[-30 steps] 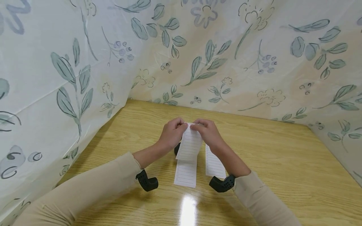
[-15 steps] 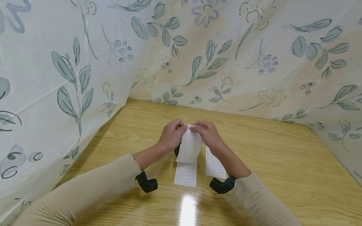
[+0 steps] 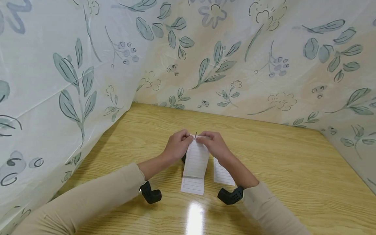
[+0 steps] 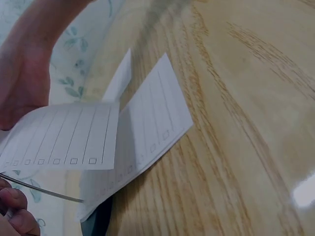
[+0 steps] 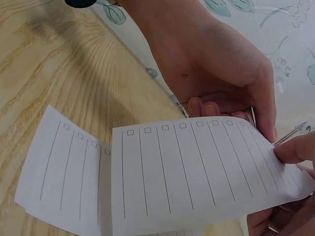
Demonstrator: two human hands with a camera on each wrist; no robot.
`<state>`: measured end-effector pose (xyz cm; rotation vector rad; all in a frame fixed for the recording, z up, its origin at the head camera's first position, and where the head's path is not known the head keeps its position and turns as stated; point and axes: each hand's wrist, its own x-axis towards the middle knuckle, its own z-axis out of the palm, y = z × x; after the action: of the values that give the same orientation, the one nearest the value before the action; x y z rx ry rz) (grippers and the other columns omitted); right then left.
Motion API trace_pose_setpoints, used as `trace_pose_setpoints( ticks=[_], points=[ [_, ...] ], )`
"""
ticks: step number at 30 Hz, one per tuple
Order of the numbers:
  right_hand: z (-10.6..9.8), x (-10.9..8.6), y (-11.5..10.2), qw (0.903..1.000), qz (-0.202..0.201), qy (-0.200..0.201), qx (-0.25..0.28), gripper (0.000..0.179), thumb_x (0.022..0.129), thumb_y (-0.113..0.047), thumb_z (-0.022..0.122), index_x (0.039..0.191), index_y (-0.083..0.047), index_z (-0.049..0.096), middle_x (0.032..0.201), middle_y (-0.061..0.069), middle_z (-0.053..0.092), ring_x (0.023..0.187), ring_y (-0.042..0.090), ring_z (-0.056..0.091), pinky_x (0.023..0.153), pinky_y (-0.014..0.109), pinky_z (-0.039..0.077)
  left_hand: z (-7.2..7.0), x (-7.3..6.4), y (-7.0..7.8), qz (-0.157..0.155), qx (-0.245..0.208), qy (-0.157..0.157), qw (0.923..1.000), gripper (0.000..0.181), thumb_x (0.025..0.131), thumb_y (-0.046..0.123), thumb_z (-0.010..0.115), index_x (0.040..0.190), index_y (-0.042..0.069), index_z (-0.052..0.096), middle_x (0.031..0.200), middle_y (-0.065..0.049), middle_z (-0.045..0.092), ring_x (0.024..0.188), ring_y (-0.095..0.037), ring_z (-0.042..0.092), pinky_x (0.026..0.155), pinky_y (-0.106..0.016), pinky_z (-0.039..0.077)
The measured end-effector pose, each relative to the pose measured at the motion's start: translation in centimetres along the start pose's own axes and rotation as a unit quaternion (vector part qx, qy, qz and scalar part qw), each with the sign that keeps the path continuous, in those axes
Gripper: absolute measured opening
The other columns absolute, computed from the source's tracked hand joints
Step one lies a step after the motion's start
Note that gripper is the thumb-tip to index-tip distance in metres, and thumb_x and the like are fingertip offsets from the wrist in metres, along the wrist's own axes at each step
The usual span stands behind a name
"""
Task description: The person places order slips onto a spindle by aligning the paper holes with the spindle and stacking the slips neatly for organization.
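In the head view my left hand (image 3: 177, 144) pinches the top left corner of a lined checklist sheet (image 3: 196, 160). The top right corner is pinched by my right hand (image 3: 215, 145). Between the thumbs, the tip of a thin metal spike (image 3: 195, 134) sticks up through the sheet's top end. The left wrist view shows this spike (image 4: 42, 189) as a curved wire running to a lower pile of lined sheets (image 4: 147, 128). A dark base (image 4: 98, 219) shows under that pile. The held sheet (image 5: 187, 167) hangs bent above the pile, its lower end free.
Another lined sheet (image 3: 223, 173) lies on the wooden table (image 3: 279, 169), partly behind my right forearm. Black wrist cameras (image 3: 151, 193) sit on both wrists. Floral cloth (image 3: 205, 65) hangs behind and at both sides of the table.
Both hands have moved down with the held sheet, which covers more of the pile below. The spike's tip now stands clearly above the sheet between the thumbs.
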<state>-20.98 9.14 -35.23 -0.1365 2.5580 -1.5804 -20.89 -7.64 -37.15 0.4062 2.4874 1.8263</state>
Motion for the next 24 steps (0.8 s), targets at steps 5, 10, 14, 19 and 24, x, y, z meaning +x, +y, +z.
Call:
trace_pose_setpoints(
  ticks=[5,10,14,19,24],
  points=[
    [0.1,0.1,0.6,0.9998,0.010,-0.004,-0.018,0.023,0.094,-0.027,0.060,0.105,-0.010,0.070,0.119,0.006,0.060,0.101,0.021,0.050,0.085,0.033,0.039,0.0,-0.2,-0.6,0.007,0.006,-0.013,0.9999,0.019,0.100,0.019,0.050,0.086,0.007,0.057,0.062,0.001,0.037,0.056,-0.014,0.034,0.057,-0.027,0.032],
    [0.2,0.1,1.0,0.9995,0.005,-0.009,-0.030,0.022,0.094,-0.027,0.061,0.105,-0.010,0.070,0.120,0.007,0.062,0.104,0.022,0.051,0.085,0.034,0.041,0.0,-0.2,-1.1,0.015,0.022,-0.021,0.9994,0.019,0.100,0.018,0.051,0.086,0.008,0.056,0.064,0.001,0.038,0.059,-0.014,0.036,0.059,-0.027,0.033],
    [0.3,0.1,1.4,0.9989,-0.002,-0.009,-0.045,0.021,0.094,-0.025,0.062,0.105,-0.011,0.071,0.119,0.008,0.064,0.103,0.022,0.054,0.082,0.031,0.043,0.1,-0.2,-1.6,0.016,0.036,-0.025,0.9989,0.018,0.100,0.018,0.051,0.086,0.008,0.056,0.066,0.000,0.041,0.064,-0.015,0.041,0.062,-0.028,0.036],
    [0.4,0.1,1.9,0.9982,-0.003,-0.013,-0.058,0.021,0.093,-0.025,0.063,0.105,-0.010,0.072,0.114,0.009,0.065,0.096,0.022,0.055,0.076,0.029,0.044,0.1,-0.4,-2.0,0.010,0.047,-0.029,0.9984,0.017,0.100,0.018,0.051,0.087,0.009,0.057,0.069,0.000,0.045,0.069,-0.015,0.045,0.065,-0.028,0.038],
    [0.6,0.2,2.3,0.9971,-0.006,-0.013,-0.074,0.021,0.093,-0.025,0.064,0.106,-0.011,0.072,0.117,0.007,0.065,0.100,0.022,0.055,0.078,0.029,0.044,0.2,-0.5,-2.2,0.009,0.052,-0.032,0.9981,0.016,0.099,0.018,0.052,0.088,0.009,0.059,0.072,-0.001,0.050,0.068,-0.016,0.046,0.064,-0.028,0.039]
  ],
)
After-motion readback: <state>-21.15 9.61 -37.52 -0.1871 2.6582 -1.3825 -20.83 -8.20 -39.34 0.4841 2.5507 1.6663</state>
